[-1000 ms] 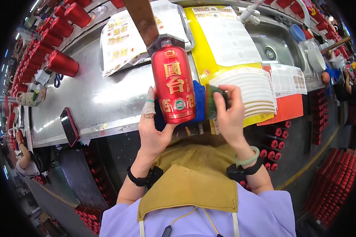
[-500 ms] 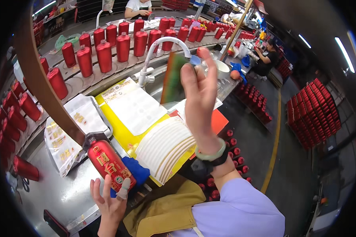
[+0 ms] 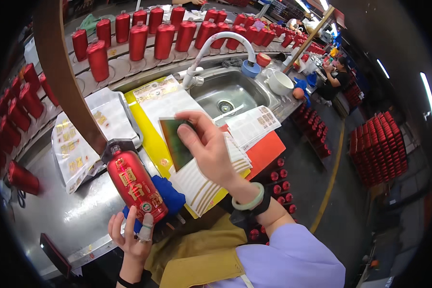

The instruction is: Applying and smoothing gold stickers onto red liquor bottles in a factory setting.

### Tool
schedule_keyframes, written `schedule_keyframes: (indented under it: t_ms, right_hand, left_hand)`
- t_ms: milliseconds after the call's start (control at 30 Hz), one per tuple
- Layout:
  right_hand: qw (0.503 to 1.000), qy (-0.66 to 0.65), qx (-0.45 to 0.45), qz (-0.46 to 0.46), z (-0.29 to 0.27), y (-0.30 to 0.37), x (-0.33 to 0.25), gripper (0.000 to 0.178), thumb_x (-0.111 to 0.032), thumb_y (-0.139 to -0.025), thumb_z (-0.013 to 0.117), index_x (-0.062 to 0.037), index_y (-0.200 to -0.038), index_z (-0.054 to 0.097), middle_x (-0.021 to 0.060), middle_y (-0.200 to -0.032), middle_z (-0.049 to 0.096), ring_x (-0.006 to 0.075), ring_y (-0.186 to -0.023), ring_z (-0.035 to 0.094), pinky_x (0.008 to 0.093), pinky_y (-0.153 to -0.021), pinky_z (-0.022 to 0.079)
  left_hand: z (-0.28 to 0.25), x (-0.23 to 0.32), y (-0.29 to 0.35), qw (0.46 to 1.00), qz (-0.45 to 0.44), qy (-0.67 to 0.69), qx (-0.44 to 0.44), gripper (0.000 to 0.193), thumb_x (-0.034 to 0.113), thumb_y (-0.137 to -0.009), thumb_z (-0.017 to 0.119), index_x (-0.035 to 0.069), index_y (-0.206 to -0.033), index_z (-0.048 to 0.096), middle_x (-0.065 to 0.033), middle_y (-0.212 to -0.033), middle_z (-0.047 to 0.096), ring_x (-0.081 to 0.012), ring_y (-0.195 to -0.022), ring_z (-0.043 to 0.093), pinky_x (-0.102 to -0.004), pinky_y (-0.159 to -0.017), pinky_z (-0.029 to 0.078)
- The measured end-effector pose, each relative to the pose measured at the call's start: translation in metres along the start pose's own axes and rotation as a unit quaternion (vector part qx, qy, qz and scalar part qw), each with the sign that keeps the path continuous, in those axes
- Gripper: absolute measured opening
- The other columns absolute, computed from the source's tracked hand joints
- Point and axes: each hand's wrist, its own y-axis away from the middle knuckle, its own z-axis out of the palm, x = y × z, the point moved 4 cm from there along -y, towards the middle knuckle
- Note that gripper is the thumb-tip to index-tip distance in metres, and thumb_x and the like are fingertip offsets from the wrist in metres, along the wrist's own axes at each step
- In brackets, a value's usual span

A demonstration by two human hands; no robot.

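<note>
In my right hand (image 3: 211, 151) is a flat, dark-green rectangular piece (image 3: 175, 144) with an orange-brown edge, pinched between thumb and fingers above white strip sheets (image 3: 201, 187) with gold lines. A red bottle (image 3: 135, 185) with gold lettering and a round green-and-white mark lies tilted, its neck at a dark holder (image 3: 120, 146) under a brown upright bar. Blue cloth (image 3: 170, 194) lies under and beside the bottle's lower end. At the bottle's base my left hand (image 3: 134, 237) has its fingers apart, the covered digit and a fingertip against it.
A sink (image 3: 225, 98) with a white faucet (image 3: 221, 38) is behind the yellow board (image 3: 140, 122). Red bottles (image 3: 138, 43) line the curved conveyor. Gold decal sheets (image 3: 74, 144) lie on a tray at left. A phone (image 3: 55, 254) rests near the front edge. Another person (image 3: 338, 77) sits at far right.
My right hand has come down and left with the green piece, from beside the faucet to over the strip sheets. My left hand stays at the bottle's base. The view has shifted.
</note>
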Motion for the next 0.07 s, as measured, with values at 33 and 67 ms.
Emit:
schedule_keyframes:
  t_ms: [33, 67]
  right_hand:
    - [0.999, 0.036, -0.024, 0.014, 0.0037, 0.0067, 0.0081, 0.029, -0.013, -0.109, 0.064, -0.0023, -0.136, 0.062, -0.0009, -0.105, 0.065, 0.004, -0.094, 0.059, 0.0218, -0.084, 0.049]
    - [0.998, 0.036, -0.054, 0.0, 0.0094, 0.0127, 0.0142, 0.03, -0.013, -0.11, 0.062, -0.0043, -0.139, 0.062, 0.003, -0.11, 0.066, 0.0054, -0.102, 0.06, 0.0227, -0.09, 0.05]
  left_hand:
    - [0.0, 0.0021, 0.0052, 1.0, -0.027, -0.001, 0.005, 0.031, 0.022, -0.093, 0.082, 0.024, -0.123, 0.077, -0.0129, -0.146, 0.065, -0.0369, -0.135, 0.052, -0.057, -0.111, 0.047]
    - [0.0009, 0.0054, 0.0098, 0.999, -0.047, 0.005, 0.011, 0.035, 0.021, -0.093, 0.081, 0.023, -0.128, 0.076, -0.0119, -0.149, 0.063, -0.036, -0.136, 0.051, -0.0575, -0.111, 0.047]
